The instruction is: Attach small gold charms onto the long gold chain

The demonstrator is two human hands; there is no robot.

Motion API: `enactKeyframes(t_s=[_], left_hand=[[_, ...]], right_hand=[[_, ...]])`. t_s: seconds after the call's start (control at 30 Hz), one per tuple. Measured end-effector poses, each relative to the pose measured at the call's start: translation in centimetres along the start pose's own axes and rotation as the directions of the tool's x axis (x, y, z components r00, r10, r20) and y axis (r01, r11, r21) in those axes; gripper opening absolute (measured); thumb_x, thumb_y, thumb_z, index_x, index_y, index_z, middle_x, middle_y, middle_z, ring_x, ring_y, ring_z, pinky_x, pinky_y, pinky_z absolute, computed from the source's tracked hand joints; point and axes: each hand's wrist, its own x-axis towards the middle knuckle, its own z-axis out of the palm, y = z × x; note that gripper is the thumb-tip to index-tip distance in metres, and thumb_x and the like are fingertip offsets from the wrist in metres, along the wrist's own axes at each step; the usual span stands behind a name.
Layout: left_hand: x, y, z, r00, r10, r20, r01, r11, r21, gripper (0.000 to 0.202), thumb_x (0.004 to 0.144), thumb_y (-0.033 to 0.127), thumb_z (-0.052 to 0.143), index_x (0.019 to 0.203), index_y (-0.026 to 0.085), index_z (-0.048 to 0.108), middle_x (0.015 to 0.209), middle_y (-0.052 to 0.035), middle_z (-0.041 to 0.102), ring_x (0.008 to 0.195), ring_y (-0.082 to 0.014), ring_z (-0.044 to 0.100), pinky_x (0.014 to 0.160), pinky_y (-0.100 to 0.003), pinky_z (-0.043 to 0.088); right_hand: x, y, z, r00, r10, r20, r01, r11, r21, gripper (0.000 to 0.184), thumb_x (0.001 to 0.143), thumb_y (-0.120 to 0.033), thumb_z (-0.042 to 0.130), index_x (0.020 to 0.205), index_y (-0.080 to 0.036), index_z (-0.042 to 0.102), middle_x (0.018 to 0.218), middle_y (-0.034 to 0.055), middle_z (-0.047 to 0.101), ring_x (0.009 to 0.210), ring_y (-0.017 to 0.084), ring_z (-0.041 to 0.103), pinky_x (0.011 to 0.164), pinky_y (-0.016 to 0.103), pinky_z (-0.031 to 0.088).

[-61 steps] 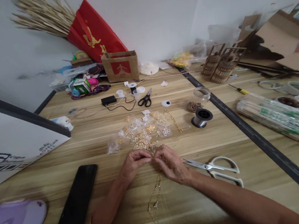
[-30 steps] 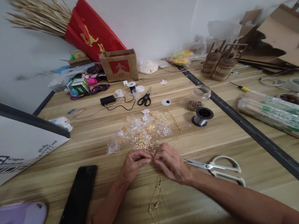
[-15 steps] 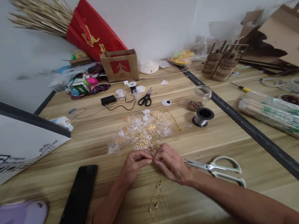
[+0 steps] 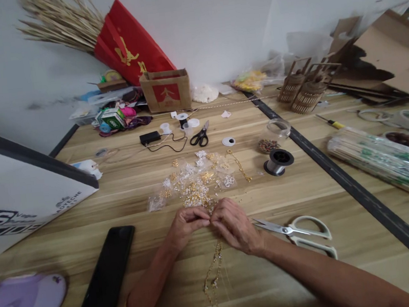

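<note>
My left hand [image 4: 188,225] and my right hand [image 4: 235,225] meet fingertip to fingertip above the wooden table, both closed in a pinch. From under my right hand a thin gold beaded chain [image 4: 215,271] trails toward me over the tabletop. Whatever lies between the left fingertips is too small to make out. Just beyond my fingers spreads a pile of gold and clear beads and findings [image 4: 196,189], partly in small plastic bags. White-handled scissors [image 4: 294,229] lie open beside my right wrist. A short gold chain [image 4: 240,165] rests at the pile's right side.
A black phone [image 4: 107,270] lies left of my forearm. Right of the beads are a wire spool [image 4: 278,162] and a jar of beads [image 4: 271,138]. Black scissors [image 4: 200,135] lie farther back. A white box [image 4: 28,193] stands at the left, and wrapped sticks [image 4: 382,158] lie at the right.
The camera view has shifted very slightly. Both hands keep the same pinched pose in the same spot, and the chain lies as before.
</note>
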Motion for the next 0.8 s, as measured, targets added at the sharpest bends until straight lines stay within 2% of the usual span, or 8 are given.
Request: enactKeyframes(t_s=[0.3, 0.53, 0.8], left_hand=[[-0.13, -0.11, 0.06, 0.999, -0.033, -0.034, 0.032, 0.999, -0.018, 0.02, 0.057, 0.025, 0.083, 0.064, 0.013, 0.068, 0.07, -0.0024, 0.068, 0.067, -0.0132, 0.061, 0.067, -0.023, 0.048], [-0.19, -0.12, 0.1, 0.999, -0.043, -0.033, 0.042, 0.998, -0.046, 0.019, 0.057, 0.023, 0.082, 0.063, 0.013, 0.067, 0.069, -0.0017, 0.068, 0.065, -0.0124, 0.061, 0.066, -0.023, 0.046], [-0.04, -0.27, 0.06, 0.998, -0.055, -0.037, 0.053, 0.998, -0.038, 0.021, 0.057, 0.027, 0.082, 0.062, 0.013, 0.068, 0.065, -0.0013, 0.067, 0.063, -0.0124, 0.059, 0.065, -0.023, 0.044]], right_hand=[[-0.22, 0.15, 0.18, 1.0, 0.007, 0.011, -0.007, 1.0, 0.011, 0.008, 0.089, -0.016, 0.045, 0.092, -0.019, 0.051, 0.083, 0.0056, 0.055, 0.08, 0.018, 0.05, 0.072, 0.034, 0.044], [-0.23, 0.06, 0.15, 1.0, 0.005, 0.01, -0.006, 0.999, 0.033, 0.008, 0.09, -0.015, 0.045, 0.093, -0.019, 0.051, 0.084, 0.0062, 0.055, 0.08, 0.018, 0.05, 0.072, 0.034, 0.045], [-0.27, 0.01, 0.21, 1.0, 0.017, 0.015, -0.017, 1.0, 0.026, 0.007, 0.09, -0.014, 0.046, 0.092, -0.018, 0.051, 0.083, 0.006, 0.055, 0.081, 0.018, 0.05, 0.075, 0.035, 0.045]])
